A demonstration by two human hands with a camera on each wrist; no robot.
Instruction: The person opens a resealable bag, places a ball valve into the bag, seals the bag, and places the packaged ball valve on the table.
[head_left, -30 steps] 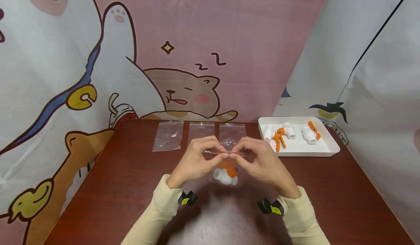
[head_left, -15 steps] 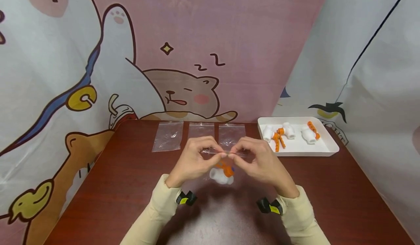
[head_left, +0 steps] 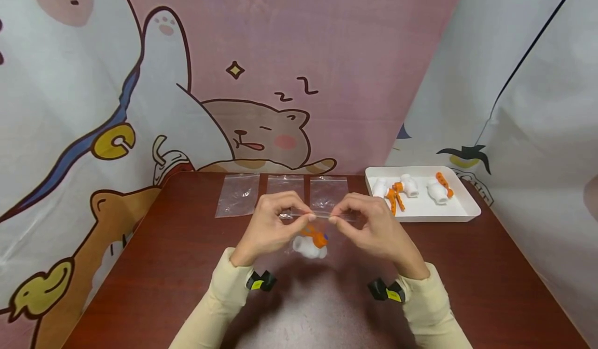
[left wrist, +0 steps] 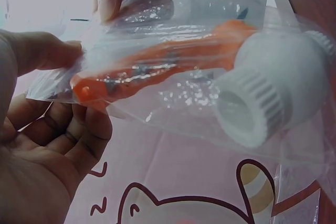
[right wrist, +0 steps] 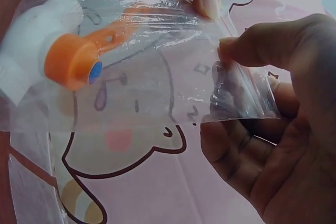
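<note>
A clear zip bag [right wrist: 152,98] hangs between both hands, over the table's middle. Inside it is a white plastic ball valve [left wrist: 286,72] with a long orange handle [left wrist: 173,59] and a blue dot on the handle's hub. My left hand [head_left: 273,222] pinches the bag's top edge between thumb and fingers on the left. At the right part of that edge, my right hand [head_left: 371,227] pinches the film between thumb and forefinger. A short stretch of the zip strip shows between the two thumbs. The valve hangs low in the bag, nearer the left hand.
Several more flat clear zip bags [head_left: 238,195] lie in a row along the table's back edge. A white tray [head_left: 430,218] at the back right holds several white valves [head_left: 437,191] with orange handles. Behind the brown table [head_left: 154,276] hangs a cartoon-print cloth [head_left: 355,79].
The thumbs, close together earlier, have moved apart along the bag's top edge, the left hand shifting left. The valve in the bag has swung slightly left.
</note>
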